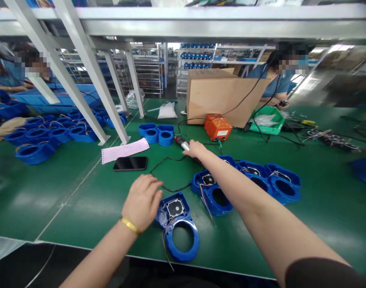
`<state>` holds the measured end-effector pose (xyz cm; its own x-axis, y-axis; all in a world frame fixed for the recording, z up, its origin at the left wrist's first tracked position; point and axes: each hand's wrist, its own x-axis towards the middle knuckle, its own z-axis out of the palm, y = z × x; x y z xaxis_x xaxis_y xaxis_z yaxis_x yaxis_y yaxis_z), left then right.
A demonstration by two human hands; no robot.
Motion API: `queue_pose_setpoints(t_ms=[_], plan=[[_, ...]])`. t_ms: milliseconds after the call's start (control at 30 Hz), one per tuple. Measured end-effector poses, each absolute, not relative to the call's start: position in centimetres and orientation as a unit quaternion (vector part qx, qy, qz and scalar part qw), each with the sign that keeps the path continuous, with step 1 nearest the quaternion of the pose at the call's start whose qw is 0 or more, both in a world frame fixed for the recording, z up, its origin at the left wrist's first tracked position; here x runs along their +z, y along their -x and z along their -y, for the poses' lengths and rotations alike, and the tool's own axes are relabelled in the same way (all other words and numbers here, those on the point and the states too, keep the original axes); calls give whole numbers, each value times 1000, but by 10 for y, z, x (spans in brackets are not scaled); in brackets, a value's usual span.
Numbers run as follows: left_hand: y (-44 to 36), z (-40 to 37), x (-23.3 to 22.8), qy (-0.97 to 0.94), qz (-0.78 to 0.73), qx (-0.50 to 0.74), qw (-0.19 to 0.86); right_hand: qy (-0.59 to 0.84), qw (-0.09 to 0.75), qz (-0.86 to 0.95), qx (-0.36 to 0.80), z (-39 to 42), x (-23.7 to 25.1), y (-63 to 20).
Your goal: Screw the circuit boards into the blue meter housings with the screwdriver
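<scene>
My right hand point(196, 149) reaches far across the green bench, its fingers closed round the end of a silver and black electric screwdriver point(183, 144) lying by two blue housings. My left hand point(142, 200), with a yellow band at the wrist, hovers with loosely spread fingers beside a blue plastic housing point(182, 243). That housing has a large round opening, a square motor point(175, 207) with a dark centre, and thin coloured wires trailing out. Under and beside my right forearm sit several similar housings point(218, 204), partly hidden by the arm.
An orange box point(218, 127) with cables stands before a large cardboard box point(211, 94). A phone point(130, 163) and a pink strip point(125, 150) lie left. Shelf posts point(96, 72) rise through the bench. More blue housings point(36, 152) crowd the left; a green bin point(268, 124) and co-worker are right.
</scene>
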<state>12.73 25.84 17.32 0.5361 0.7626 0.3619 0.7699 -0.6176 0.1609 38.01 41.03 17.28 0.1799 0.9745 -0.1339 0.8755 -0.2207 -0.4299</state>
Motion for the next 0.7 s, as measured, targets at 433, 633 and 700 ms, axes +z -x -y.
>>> queue_pose_setpoints(t_ms=[433,633,700], plan=[[-159,-180,137,902,372,-211,-56,650,399,624,168,-415,253,-400],[-155,-184,151,916,353,-188,18,335,732,516,292,-347,319,-417],[-153,-184,153,916,357,-184,22,285,760,466,352,-318,322,-409]])
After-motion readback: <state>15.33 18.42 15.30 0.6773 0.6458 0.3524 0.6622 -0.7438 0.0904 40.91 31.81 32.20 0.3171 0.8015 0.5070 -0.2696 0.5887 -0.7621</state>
